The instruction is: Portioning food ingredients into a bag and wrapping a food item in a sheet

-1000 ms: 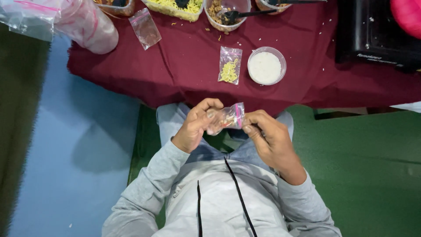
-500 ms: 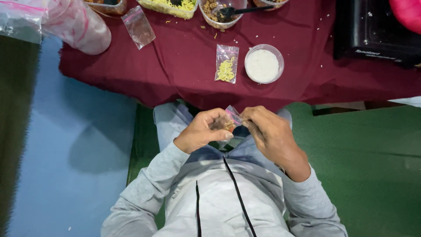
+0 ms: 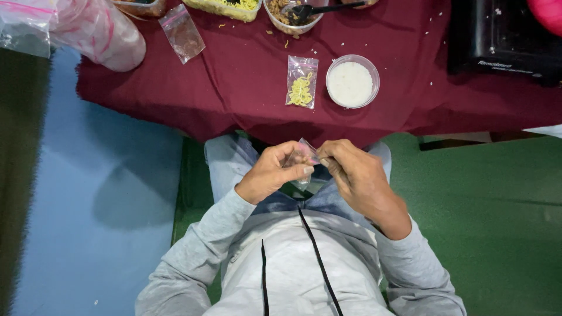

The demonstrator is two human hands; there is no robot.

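Observation:
Both my hands hold one small clear zip bag (image 3: 303, 159) with a pink strip, over my lap and just below the table edge. My left hand (image 3: 272, 172) wraps the bag's lower part, with brownish food faintly showing inside. My right hand (image 3: 354, 175) pinches the bag's top corner at the pink strip. On the maroon tablecloth (image 3: 234, 82) above lies a second small bag of yellow noodles (image 3: 301, 89), and next to it stands a round clear tub of white rice (image 3: 352, 82).
Along the table's far edge sit several food tubs, one with a black spoon (image 3: 319, 10). An empty zip bag (image 3: 182, 34) and a bundle of clear bags (image 3: 88, 29) lie at the left. A black appliance (image 3: 503, 41) stands at the right. Green mat and blue floor lie below.
The bag was stretched flat between my hands a second ago; now it is bunched in my left hand and my right hand has closed in on its top corner.

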